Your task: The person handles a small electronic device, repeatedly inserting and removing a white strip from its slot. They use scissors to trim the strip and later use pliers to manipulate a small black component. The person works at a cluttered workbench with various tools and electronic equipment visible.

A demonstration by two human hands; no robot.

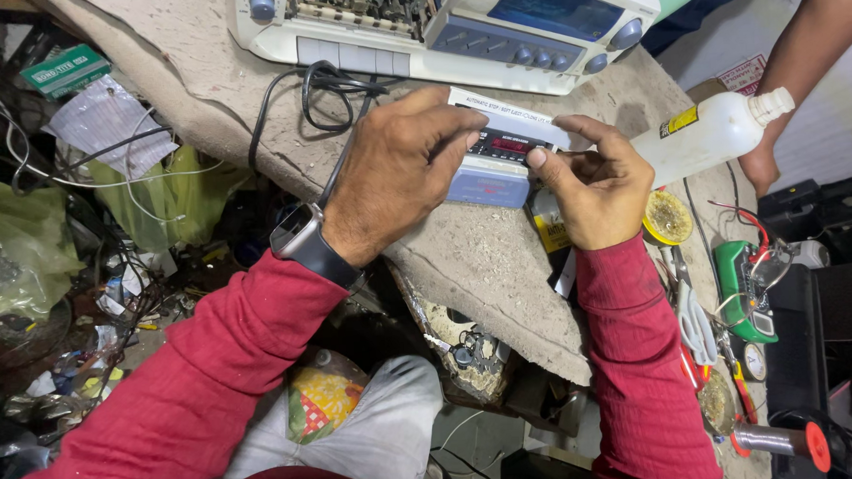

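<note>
Gripping a small white front panel between them, both hands are holding it just above the worn, crumb-strewn cloth of the workbench. The left hand is lying over the panel's left end, fingers curled closed across its top edge, a dark wristwatch showing at the red sleeve. The right hand is pinching the panel's right end, thumb and forefinger closed on its corner. The panel is looking like a flat, oblong plastic faceplate: a white strip along the top, a dark window with a small red display in the middle, and a pale blue lower part. Just behind it a cream cassette player is sitting opened at the back of the bench, black cable coiling beside it. To the right a white plastic bottle is lying tilted near another person's arm, and a green circuit board is resting below it.
</note>
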